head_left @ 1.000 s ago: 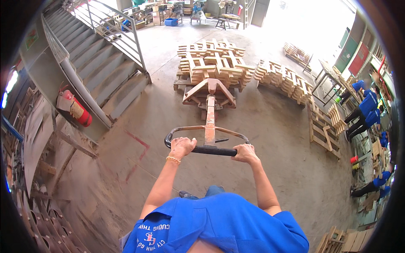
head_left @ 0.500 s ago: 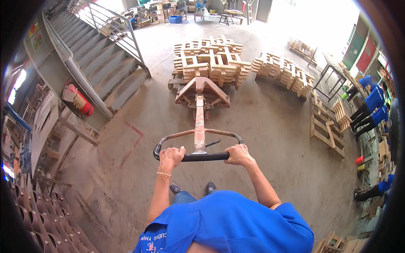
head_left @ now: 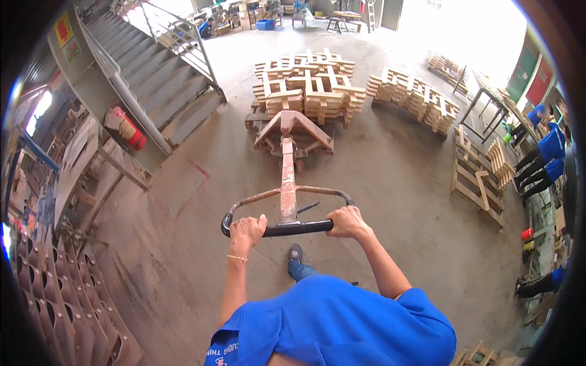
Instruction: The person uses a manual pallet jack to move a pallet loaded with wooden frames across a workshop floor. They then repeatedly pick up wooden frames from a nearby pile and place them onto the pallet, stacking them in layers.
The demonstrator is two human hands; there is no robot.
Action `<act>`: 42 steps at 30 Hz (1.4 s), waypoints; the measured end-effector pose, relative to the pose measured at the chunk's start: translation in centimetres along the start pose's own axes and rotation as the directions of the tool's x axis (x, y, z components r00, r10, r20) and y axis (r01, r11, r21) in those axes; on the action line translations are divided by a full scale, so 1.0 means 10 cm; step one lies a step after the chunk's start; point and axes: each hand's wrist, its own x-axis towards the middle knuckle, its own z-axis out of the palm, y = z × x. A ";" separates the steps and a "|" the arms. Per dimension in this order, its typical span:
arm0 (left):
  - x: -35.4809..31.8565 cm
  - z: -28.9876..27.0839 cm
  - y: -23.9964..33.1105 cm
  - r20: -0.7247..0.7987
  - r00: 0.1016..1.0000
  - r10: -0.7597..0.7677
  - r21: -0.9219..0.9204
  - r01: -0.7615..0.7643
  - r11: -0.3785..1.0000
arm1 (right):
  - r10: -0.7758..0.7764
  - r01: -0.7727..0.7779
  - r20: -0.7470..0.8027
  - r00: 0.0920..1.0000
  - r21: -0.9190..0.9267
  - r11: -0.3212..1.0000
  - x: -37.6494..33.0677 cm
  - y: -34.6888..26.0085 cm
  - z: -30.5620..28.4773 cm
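Observation:
Both of my hands grip the black crossbar of a worn orange pallet jack handle [head_left: 289,183]. At the left corner of the loop, my left hand [head_left: 246,233] is closed round the bar, a beaded bracelet on its wrist. My right hand [head_left: 348,223] is wrapped round the bar's right end. A thin dark lever [head_left: 308,207] sticks out inside the loop. Beyond the handle, the pallet jack's body [head_left: 294,135] stands against a loaded pallet [head_left: 251,116]. Layers of pale wooden frame pieces [head_left: 305,91] are piled on that pallet; the jack's forks are hidden beneath.
Another stack of wooden pieces [head_left: 415,100] stands right of the load, near a slatted pallet [head_left: 479,177]. A metal staircase [head_left: 152,73] and a red fire extinguisher [head_left: 127,129] are at left. Curved brown parts [head_left: 67,299] fill the lower left. Co-workers in blue shirts [head_left: 551,143] stand at right.
My feet have shifted: one shoe now shows forward under the bar, where two showed before. The surroundings have swung slightly rightward in view. Both hands keep their hold on the handle.

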 end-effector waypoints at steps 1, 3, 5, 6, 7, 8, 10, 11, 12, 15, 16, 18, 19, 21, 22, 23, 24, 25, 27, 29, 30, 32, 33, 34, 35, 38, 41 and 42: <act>-0.06 0.03 0.03 -0.001 1.000 0.001 -0.007 -0.001 1.000 | -0.012 0.012 -0.011 1.000 -0.001 1.000 -0.03 0.04 -0.01; -0.19 0.10 0.11 -0.004 1.000 0.002 -0.019 -0.002 1.000 | -0.002 0.002 0.007 1.000 -0.002 1.000 -0.17 0.08 0.03; -0.29 0.16 0.20 -0.015 1.000 -0.016 -0.030 0.016 0.999 | -0.013 0.013 0.017 1.000 -0.006 1.000 -0.28 0.15 0.04; -0.35 0.20 0.24 -0.021 0.999 -0.026 -0.035 0.025 0.999 | -0.030 0.031 0.018 0.999 -0.008 0.999 -0.31 0.20 0.03; -0.42 0.23 0.26 -0.020 0.999 -0.039 -0.041 0.038 0.998 | -0.053 0.053 0.020 0.998 -0.009 0.999 -0.35 0.22 0.02; -0.50 0.27 0.27 -0.020 0.998 -0.053 -0.046 0.052 0.998 | -0.060 0.061 0.032 0.998 -0.006 0.998 -0.40 0.23 0.03; -0.64 0.31 0.36 -0.018 0.997 -0.071 -0.058 0.070 0.996 | -0.071 0.071 0.058 0.996 -0.003 0.997 -0.51 0.28 0.05; -0.72 0.33 0.43 -0.016 0.997 -0.075 -0.065 0.074 0.995 | -0.074 0.074 0.058 0.996 -0.002 0.997 -0.57 0.33 0.05; -0.79 0.34 0.50 -0.014 0.997 -0.080 -0.072 0.079 0.994 | -0.079 0.079 0.059 0.995 -0.002 0.997 -0.62 0.38 0.06; -1.02 0.39 0.71 -0.028 0.991 -0.132 -0.057 0.131 0.990 | -0.138 0.138 0.017 0.990 0.009 0.990 -0.80 0.53 0.10; -1.09 0.42 0.74 -0.031 0.988 -0.152 -0.049 0.151 0.987 | -0.165 0.165 -0.005 0.986 0.018 0.986 -0.86 0.56 0.11; -1.24 0.49 0.79 -0.035 0.981 -0.189 -0.036 0.188 0.982 | -0.193 0.193 0.013 0.981 -0.004 0.981 -0.94 0.61 0.13; -1.32 0.49 0.84 -0.047 0.980 -0.194 -0.058 0.191 0.980 | -0.206 0.206 0.034 0.978 -0.013 0.978 -0.97 0.63 0.12; -1.46 0.51 0.98 -0.064 0.977 -0.206 -0.071 0.201 0.977 | -0.233 0.234 0.058 0.971 -0.024 0.972 -1.06 0.72 0.07; -1.53 0.54 1.04 -0.074 0.974 -0.214 -0.078 0.208 0.975 | -0.252 0.254 0.061 0.966 -0.028 0.967 -1.11 0.77 0.05; -1.60 0.58 1.09 -0.078 0.972 -0.222 -0.074 0.217 0.973 | -0.269 0.271 0.063 0.961 -0.031 0.962 -1.16 0.82 0.04; -1.66 0.61 1.14 -0.081 0.970 -0.230 -0.071 0.224 0.972 | -0.282 0.284 0.063 0.957 -0.029 0.958 -1.21 0.85 0.04; -1.71 0.63 1.19 -0.088 0.968 -0.235 -0.071 0.229 0.971 | -0.295 0.297 0.061 0.954 -0.031 0.954 -1.25 0.89 0.04; -1.79 0.67 1.27 -0.088 0.966 -0.244 -0.084 0.237 0.968 | -0.312 0.314 0.054 0.949 -0.033 0.949 -1.33 0.95 0.05; -1.82 0.63 1.29 -0.081 0.964 -0.254 -0.080 0.247 0.966 | -0.323 0.324 0.037 0.946 -0.036 0.945 -1.33 0.94 0.04; -1.85 0.62 1.31 -0.069 0.963 -0.262 -0.070 0.257 0.964 | -0.321 0.322 0.039 0.946 -0.039 0.946 -1.35 0.94 0.05; -1.89 0.62 1.31 -0.057 0.960 -0.275 -0.064 0.271 0.960 | -0.314 0.316 0.046 0.948 -0.048 0.948 -1.38 0.93 0.08; -1.91 0.61 1.30 -0.058 0.958 -0.280 -0.066 0.276 0.959 | -0.327 0.328 0.039 0.944 -0.044 0.944 -1.37 0.92 0.09; -1.91 0.61 1.34 -0.056 0.959 -0.279 -0.071 0.274 0.959 | -0.332 0.333 0.033 0.943 -0.042 0.942 -1.38 0.95 0.07; -1.90 0.60 1.37 -0.065 0.954 -0.294 -0.063 0.290 0.955 | -0.336 0.336 0.026 0.942 -0.039 0.941 -1.38 0.97 0.05; -1.91 0.52 1.42 -0.060 0.940 -0.337 -0.024 0.336 0.942 | -0.326 0.334 0.088 0.941 -0.092 0.938 -1.34 0.97 0.02; -2.04 0.50 1.25 -0.008 0.922 -0.387 -0.003 0.387 0.922 | -0.401 0.406 0.078 0.913 -0.086 0.910 -1.29 0.83 0.00; -2.08 0.54 1.38 -0.059 0.932 -0.359 -0.029 0.358 0.933 | -0.409 0.417 0.094 0.908 -0.095 0.904 -1.29 0.91 0.03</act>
